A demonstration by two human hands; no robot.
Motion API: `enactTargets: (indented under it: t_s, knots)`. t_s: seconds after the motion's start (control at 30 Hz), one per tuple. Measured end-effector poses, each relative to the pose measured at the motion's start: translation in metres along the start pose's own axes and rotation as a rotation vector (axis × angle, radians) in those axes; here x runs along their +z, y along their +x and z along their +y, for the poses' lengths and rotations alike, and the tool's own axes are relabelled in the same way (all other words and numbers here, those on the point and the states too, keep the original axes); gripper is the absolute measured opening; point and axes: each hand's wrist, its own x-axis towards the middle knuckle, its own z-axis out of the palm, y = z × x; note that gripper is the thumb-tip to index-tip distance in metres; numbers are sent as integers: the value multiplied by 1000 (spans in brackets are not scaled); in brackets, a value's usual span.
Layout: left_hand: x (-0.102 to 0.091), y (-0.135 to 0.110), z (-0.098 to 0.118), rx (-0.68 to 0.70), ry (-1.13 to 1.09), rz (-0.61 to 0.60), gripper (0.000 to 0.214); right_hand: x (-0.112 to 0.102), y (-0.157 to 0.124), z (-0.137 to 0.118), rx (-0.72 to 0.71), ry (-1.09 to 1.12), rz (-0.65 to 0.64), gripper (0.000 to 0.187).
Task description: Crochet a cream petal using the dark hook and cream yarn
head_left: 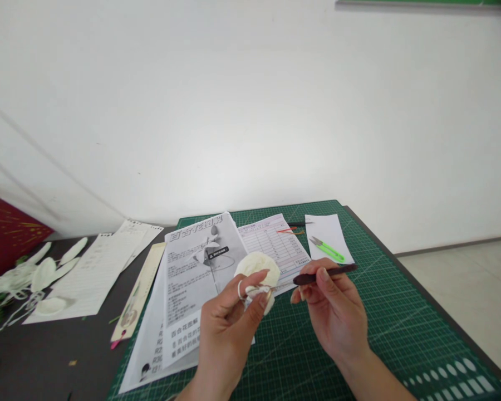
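My left hand [229, 320] is closed in a pinch on a round cream-white ball of yarn [256, 264], with a strand looped over the forefinger. My right hand [332, 309] grips a dark crochet hook [323, 273] that lies almost level, its thin tip pointing left toward the yarn at my left fingertips. Both hands hover above a green cutting mat [384, 328]. Under the left hand lies a printed instruction sheet [200, 262] showing a flower.
Green-handled snips [328, 249] rest on a white paper slip at the mat's far side, beside a table-printed form [273, 242]. Lined paper [92, 275], a bookmark strip [140, 292] and white petal-shaped pieces [44, 273] lie to the left. A white wall rises behind.
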Motion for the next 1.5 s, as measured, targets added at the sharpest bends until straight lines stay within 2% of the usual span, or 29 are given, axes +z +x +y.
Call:
enactTargets:
  t_s: [0.3,0.43,0.57,0.93,1.07,1.2,1.37,1.5]
  knots:
    - [-4,0,-5,-20,4,-41,21,2,0,0,37,32,7,10]
    - [-3,1,-7,-174,-77,-93,31,2,-1,4,144,72,21,11]
    - [-1,4,-6,-276,-187,-77,40,5,-3,9,159,86,56,11]
    - [4,5,-9,-284,-219,-53,44,9,-7,17,20,-24,75,10]
    - [3,7,-12,-278,-209,6,43,8,-8,23,53,-89,38,11]
    - [4,7,-15,-241,-193,-19,36,7,-7,27,86,-144,-21,14]
    - [5,6,-13,-181,-153,-63,34,9,-3,30,181,-72,-29,18]
    - [6,5,-16,-251,-187,-46,27,13,-1,33,179,-66,-20,14]
